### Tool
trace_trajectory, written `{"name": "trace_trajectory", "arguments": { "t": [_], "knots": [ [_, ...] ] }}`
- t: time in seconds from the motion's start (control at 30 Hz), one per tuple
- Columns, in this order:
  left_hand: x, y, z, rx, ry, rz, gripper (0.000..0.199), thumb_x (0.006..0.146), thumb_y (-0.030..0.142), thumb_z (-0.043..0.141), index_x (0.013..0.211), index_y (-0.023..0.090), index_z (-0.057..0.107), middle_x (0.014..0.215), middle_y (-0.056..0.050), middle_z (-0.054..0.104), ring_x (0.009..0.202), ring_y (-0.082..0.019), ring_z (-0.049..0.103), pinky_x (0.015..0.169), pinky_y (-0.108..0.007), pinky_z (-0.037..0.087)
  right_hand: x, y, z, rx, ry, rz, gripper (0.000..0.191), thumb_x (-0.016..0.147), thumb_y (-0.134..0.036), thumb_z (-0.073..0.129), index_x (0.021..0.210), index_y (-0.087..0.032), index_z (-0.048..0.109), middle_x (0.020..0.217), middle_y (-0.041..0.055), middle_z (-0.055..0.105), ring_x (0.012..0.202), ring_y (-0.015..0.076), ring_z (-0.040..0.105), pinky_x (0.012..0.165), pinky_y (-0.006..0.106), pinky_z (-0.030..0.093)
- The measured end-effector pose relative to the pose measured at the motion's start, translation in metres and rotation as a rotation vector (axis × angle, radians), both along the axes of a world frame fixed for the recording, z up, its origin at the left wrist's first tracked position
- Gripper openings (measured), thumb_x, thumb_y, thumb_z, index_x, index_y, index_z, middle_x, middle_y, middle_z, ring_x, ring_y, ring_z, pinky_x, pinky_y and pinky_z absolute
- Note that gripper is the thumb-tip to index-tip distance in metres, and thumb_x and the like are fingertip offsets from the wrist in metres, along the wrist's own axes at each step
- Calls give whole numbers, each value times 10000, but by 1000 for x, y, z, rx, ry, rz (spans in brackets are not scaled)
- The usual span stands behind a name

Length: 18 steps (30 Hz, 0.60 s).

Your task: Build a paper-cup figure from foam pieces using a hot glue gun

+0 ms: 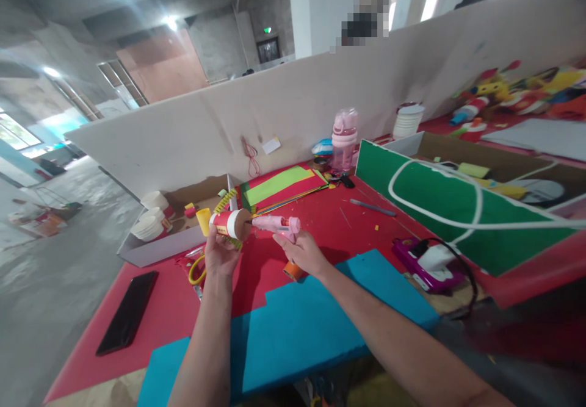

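Observation:
My left hand (222,253) is wrapped round a paper cup craft (229,224), red and white with a brown end, lying on its side. A yellow tube and yellow pleated paper strips (225,201) show beside it; how they join is hard to make out. In my right hand (300,249) is a pink glue gun (274,224), its dark nozzle at the brown end of the cup craft. Whether the nozzle touches it I cannot tell. Below my right hand an orange roll (293,271) lies on the red tabletop. Yellow-handled scissors (196,271) lie by my left wrist.
A black phone (127,312) lies at left, near a box (160,251) holding white cups. Coloured sheets (279,187) and a pink bottle (344,141) stand behind. At right are a green-sided box (430,212), a white cable and a purple power strip (425,266). Blue board (302,327) lines the front.

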<state>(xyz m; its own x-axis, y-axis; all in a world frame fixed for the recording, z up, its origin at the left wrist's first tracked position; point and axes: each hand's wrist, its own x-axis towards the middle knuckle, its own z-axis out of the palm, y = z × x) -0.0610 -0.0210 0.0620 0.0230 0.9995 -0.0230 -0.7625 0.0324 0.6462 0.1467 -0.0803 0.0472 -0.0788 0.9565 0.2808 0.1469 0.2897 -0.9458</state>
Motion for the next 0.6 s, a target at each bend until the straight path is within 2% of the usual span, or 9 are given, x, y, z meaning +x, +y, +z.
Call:
{"name": "trace_trajectory", "arguments": {
  "t": [0.13,0.23,0.4,0.6],
  "knots": [
    [3,1,-3,6,-6,-8,423,863,406,595,1210,163,592,1085,-109,717,1015,-239,681,874,-363,560,-1,2,-5,-44,64,-76,509,835,-639,499,636,-175,560,446,-32,463,394,95,433,390,210,326],
    [2,1,-3,13,-8,-25,432,869,400,587,1230,162,580,1083,-112,718,988,-232,691,856,-356,567,-2,2,-5,-49,60,-46,503,824,-644,510,641,-180,576,450,-18,488,405,111,465,402,221,354],
    [0,2,-4,11,-3,-19,422,875,393,581,1225,158,582,1046,-102,729,944,-220,703,839,-343,572,-1,0,-3,-29,28,0,458,837,-616,518,769,-188,668,514,23,590,538,180,605,475,251,453],
    [-1,2,-4,9,1,-32,388,888,390,565,1185,144,606,972,-91,744,866,-204,715,784,-324,584,0,0,-2,-4,8,40,450,839,-612,514,745,-197,662,499,15,570,510,166,584,454,241,427]
  ]
}}
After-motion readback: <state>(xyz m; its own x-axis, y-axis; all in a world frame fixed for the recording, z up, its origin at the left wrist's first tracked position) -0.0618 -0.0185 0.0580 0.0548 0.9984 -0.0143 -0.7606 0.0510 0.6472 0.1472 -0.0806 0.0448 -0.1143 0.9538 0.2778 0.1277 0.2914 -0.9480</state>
